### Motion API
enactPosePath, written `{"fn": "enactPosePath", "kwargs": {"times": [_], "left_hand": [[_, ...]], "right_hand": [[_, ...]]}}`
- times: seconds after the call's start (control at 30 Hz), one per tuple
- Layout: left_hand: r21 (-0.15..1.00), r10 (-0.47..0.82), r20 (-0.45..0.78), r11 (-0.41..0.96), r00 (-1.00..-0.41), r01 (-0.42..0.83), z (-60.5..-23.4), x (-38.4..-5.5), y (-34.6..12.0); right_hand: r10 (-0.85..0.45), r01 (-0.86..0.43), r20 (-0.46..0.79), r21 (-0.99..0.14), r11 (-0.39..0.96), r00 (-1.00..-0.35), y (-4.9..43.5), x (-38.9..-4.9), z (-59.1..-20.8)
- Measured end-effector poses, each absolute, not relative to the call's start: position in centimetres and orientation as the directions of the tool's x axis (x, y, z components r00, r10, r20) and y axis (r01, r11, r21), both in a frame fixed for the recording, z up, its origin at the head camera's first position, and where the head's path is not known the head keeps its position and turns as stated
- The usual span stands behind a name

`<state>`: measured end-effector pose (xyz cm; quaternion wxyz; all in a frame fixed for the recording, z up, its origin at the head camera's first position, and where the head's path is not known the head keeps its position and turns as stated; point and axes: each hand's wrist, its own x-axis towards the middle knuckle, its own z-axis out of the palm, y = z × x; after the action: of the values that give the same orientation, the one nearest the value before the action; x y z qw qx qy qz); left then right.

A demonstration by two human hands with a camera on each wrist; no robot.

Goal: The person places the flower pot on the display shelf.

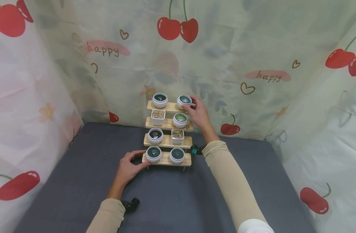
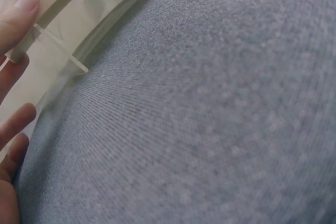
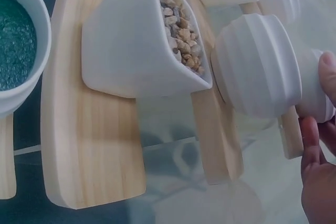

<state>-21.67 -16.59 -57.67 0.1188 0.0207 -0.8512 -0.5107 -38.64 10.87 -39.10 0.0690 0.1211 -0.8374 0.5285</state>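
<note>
A tiered stand with wooden shelves (image 1: pixel 168 142) and clear legs carries several small white pots. My right hand (image 1: pixel 199 113) pinches the round white pot (image 1: pixel 184 100) with a dark green filling at the right end of the top shelf. In the right wrist view, the thumb lies on this pot (image 3: pixel 312 85) and the fingers come in from below, beside the shelf end. My left hand (image 1: pixel 130 166) grips the left end of the lowest shelf (image 1: pixel 166 161), close around a round pot (image 1: pixel 153 154). The left wrist view shows the thumb (image 2: pixel 21 17) at the board's edge.
Square pots of gravel (image 1: pixel 158 116) (image 1: pixel 177 136) and other round pots (image 1: pixel 180 120) stand on the shelves. A dark grey cloth (image 1: pixel 172 197) covers the table. Behind the stand hangs a cherry-printed curtain (image 1: pixel 137 74), with more curtain on both sides.
</note>
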Motion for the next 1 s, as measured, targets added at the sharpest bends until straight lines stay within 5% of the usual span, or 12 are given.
{"fn": "enactPosePath", "kwargs": {"times": [0.5,1.0], "left_hand": [[0.876,-0.158,0.173,0.476,-0.972,0.079,-57.7,-21.7,-16.5],[0.932,-0.034,0.108,0.352,-0.994,0.089,-56.4,-22.2,-17.9]], "right_hand": [[-0.193,-0.248,0.168,-0.797,0.55,-0.967,10.6,-38.7,-38.4],[-0.104,-0.233,0.21,-0.911,0.339,-0.972,11.8,-37.9,-38.8]]}}
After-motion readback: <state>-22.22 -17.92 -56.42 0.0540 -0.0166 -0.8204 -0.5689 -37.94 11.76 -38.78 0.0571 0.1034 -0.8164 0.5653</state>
